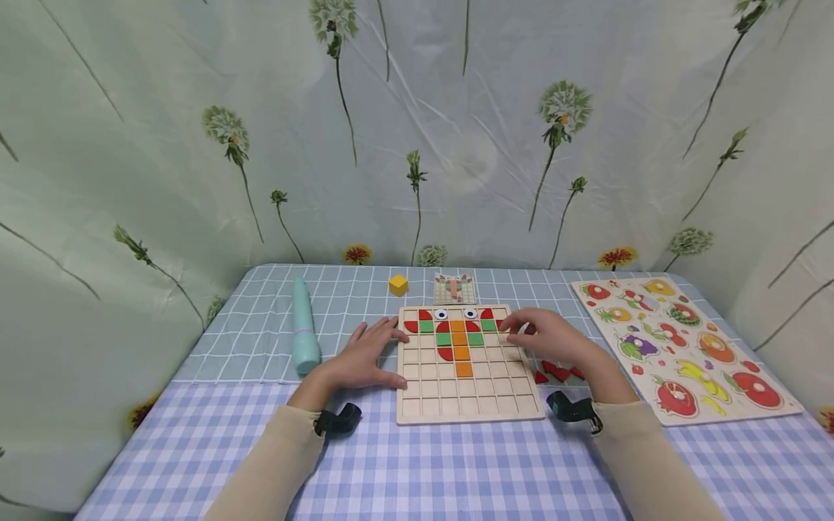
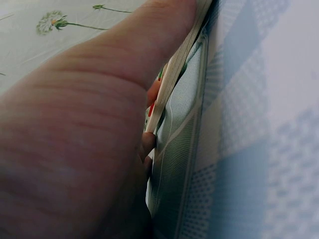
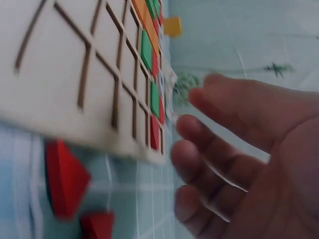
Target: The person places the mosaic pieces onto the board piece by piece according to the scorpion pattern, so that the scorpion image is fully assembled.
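A wooden grid board (image 1: 430, 405) lies on the table, its upper part filled with red, green and orange tiles and two eye tiles. My left hand (image 1: 361, 358) rests at the board's left edge, thumb low and fingers higher up. In the left wrist view the thumb (image 2: 164, 30) lies along that edge. My right hand (image 1: 547, 336) hovers at the top right corner, fingers loosely bent. The right wrist view shows nothing between those fingers, close beside a red quarter-round tile (image 3: 154, 133) set in the grid. Loose red triangular pieces (image 1: 556, 372) lie right of the board.
Behind the board are a small pattern card (image 1: 454, 289) and a yellow block (image 1: 398, 285). A teal tapered cylinder (image 1: 303, 329) lies at left. On the right is a fruit puzzle board (image 1: 651, 387). A flower-printed curtain (image 1: 482, 145) hangs behind the table.
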Demonstrator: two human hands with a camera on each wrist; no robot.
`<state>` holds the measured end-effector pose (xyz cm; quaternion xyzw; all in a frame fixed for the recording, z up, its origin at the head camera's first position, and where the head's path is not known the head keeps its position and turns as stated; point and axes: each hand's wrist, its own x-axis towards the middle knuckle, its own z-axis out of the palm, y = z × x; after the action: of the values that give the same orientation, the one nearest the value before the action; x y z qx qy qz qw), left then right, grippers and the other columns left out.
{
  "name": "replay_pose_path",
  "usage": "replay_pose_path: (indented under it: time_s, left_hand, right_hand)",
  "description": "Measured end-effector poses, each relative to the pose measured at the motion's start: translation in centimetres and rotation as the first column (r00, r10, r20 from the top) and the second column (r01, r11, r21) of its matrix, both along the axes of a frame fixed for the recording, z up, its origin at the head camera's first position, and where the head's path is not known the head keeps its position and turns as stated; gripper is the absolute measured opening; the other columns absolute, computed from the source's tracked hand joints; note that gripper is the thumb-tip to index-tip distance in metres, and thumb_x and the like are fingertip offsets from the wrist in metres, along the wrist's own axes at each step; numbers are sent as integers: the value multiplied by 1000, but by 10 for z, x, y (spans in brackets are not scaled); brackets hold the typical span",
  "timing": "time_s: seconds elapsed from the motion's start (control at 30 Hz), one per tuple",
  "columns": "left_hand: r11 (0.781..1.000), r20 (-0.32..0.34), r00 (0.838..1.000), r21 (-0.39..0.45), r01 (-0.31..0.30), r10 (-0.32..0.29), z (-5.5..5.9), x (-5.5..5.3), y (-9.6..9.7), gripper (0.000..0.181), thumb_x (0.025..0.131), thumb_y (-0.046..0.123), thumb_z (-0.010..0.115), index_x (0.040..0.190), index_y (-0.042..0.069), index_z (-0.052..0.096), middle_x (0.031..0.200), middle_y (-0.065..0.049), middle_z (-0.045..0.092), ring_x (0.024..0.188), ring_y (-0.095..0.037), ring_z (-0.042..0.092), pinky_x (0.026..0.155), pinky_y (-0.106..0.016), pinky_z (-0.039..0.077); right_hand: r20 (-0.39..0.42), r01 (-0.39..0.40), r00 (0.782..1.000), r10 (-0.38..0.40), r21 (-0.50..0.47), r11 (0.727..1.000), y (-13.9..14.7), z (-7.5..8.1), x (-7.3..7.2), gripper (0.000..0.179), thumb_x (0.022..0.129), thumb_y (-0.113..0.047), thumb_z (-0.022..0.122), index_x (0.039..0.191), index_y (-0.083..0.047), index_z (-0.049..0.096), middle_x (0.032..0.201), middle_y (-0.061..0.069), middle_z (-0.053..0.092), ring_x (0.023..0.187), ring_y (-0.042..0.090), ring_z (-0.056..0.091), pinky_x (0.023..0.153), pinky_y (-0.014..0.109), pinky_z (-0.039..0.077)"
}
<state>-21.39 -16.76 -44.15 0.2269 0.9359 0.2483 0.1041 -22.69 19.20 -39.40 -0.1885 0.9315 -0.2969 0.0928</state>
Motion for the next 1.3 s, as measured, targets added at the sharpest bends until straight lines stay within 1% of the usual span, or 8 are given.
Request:
replay_pose_path:
  time_s: [0.2, 0.4, 0.5, 0.67, 0.87, 1.13, 1.2, 1.3]
  left_hand:
    - [1000, -5, 1000, 1, 4, -4, 0, 0, -1, 77, 74, 57, 82, 136, 24, 49, 169, -9, 16, 158, -31, 9, 125, -61, -3]
    - [1000, -5, 1000, -1, 4, -4, -1, 0, 0, 77, 74, 57, 82, 136, 24, 49, 169, -9, 17, 158, -31, 9, 125, -61, -3]
    - [1000, -5, 1000, -2, 5, -5, -2, 0, 0, 77, 74, 57, 82, 136, 24, 49, 169, -9, 17, 158, -31, 9, 124, -61, -2]
    - [1000, -13, 1000, 3, 10, -10, -1, 0, -1, 78, 74, 57, 82, 136, 23, 49, 169, -9, 17, 158, -30, 9, 124, -61, -2]
    - [1000, -16, 1000, 7, 13, -13, -1, 0, -1, 78, 74, 56, 82, 137, 23, 49, 169, -9, 17, 158, -31, 9, 124, -62, -2]
    - [1000, -8, 1000, 8, 6, -6, 0, 1, -1, 77, 74, 56, 82, 136, 23, 50, 169, -9, 17, 158, -31, 9, 124, -62, -2]
    - [1000, -6, 1000, 8, 4, -4, 0, 1, -1, 77, 74, 56, 82, 136, 23, 50, 169, -9, 17, 158, -31, 9, 124, -62, -2]
    - [1000, -3, 1000, 2, 1, -1, -1, 0, -1, 77, 74, 56, 82, 136, 24, 50, 169, -9, 17, 158, -30, 9, 125, -61, -3]
  right_hand:
    - [85, -22, 996, 18, 43, 999, 26, 3, 1, 25, 93, -16, 68, 117, -10, 67, 99, 4, 65, 84, 18, 57, 70, 29, 51]
    - [141, -31, 990, 25, 41, 999, 50, 4, 2, 31, 91, -17, 70, 120, -8, 65, 97, 5, 64, 86, 19, 57, 70, 31, 52]
    - [183, -25, 983, 16, 46, 999, 59, 5, 3, 29, 90, -16, 71, 117, -7, 66, 93, 4, 61, 84, 18, 56, 68, 30, 50]
    - [242, -28, 970, 16, 43, 999, 70, 7, 4, 24, 87, -10, 72, 110, -5, 66, 84, 3, 56, 76, 17, 53, 62, 28, 45]
    - [276, -49, 961, 34, 47, 998, 83, 6, 5, 22, 84, -7, 72, 105, -6, 66, 79, 1, 54, 73, 15, 51, 62, 25, 42]
    - [363, -13, 932, -20, 86, 996, 91, 3, 5, 19, 83, -5, 74, 100, -8, 66, 70, 1, 49, 68, 17, 49, 61, 28, 42]
    - [370, -17, 929, -19, 93, 995, 90, 2, 6, 19, 82, -5, 75, 99, -8, 66, 70, 1, 49, 68, 17, 49, 62, 29, 42]
    - [347, -8, 937, -34, 120, 993, 89, 1, 7, 16, 82, -5, 76, 95, -9, 66, 69, 1, 49, 67, 17, 49, 61, 28, 41]
